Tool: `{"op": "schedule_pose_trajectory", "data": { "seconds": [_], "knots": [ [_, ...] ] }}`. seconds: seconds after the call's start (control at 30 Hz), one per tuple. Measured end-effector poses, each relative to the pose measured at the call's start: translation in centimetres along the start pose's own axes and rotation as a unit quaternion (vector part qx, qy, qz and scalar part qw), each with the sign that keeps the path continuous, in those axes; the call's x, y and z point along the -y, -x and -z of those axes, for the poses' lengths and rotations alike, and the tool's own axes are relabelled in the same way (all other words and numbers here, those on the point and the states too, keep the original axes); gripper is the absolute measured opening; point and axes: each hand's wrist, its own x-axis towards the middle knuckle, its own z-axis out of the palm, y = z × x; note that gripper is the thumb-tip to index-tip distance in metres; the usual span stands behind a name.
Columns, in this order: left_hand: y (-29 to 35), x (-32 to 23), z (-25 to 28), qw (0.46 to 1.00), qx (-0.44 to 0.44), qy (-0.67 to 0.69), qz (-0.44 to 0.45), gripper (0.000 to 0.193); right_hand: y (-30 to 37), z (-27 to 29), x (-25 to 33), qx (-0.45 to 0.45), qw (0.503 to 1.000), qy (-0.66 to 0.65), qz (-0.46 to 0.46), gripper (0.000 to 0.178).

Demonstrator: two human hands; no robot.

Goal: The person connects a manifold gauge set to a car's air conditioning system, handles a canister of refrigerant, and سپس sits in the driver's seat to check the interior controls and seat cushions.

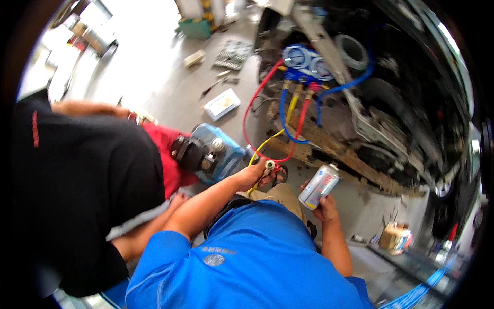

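My left hand (251,176) is closed round a brass-coloured fitting (269,165); the yellow hose (267,139) runs down to the same hand. In my right hand (326,210) is a white and silver can (319,186), tilted, with its narrow top pointing up and to the right. The can and the fitting are apart. Ahead of my hands, a manifold gauge set (307,63) with two round dials hangs at the open front of a vehicle. Red hose (250,110) and blue hose (282,110) loop down from it.
Close on my left stands a person in a black shirt (87,180). Beside that person is a pump (193,152) with a blue translucent container (226,149). A white box (222,104) and a socket set (232,54) lie on the floor. Vehicle frame bars (355,108) extend at the right.
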Motion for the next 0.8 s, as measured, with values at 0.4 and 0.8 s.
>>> {"op": "schedule_pose_trajectory", "data": {
  "seconds": [0.4,0.8],
  "knots": [
    [1.7,13.8,-0.8,0.878,-0.452,-0.046,-0.151,0.020,-27.5,-8.4,-8.7,0.200,0.942,0.269,-0.022,0.074],
    [3.2,22.9,-5.7,0.806,-0.549,0.196,-0.107,0.022,-47.6,-12.7,-34.5,0.392,0.725,0.562,0.070,0.066]
  ]
}}
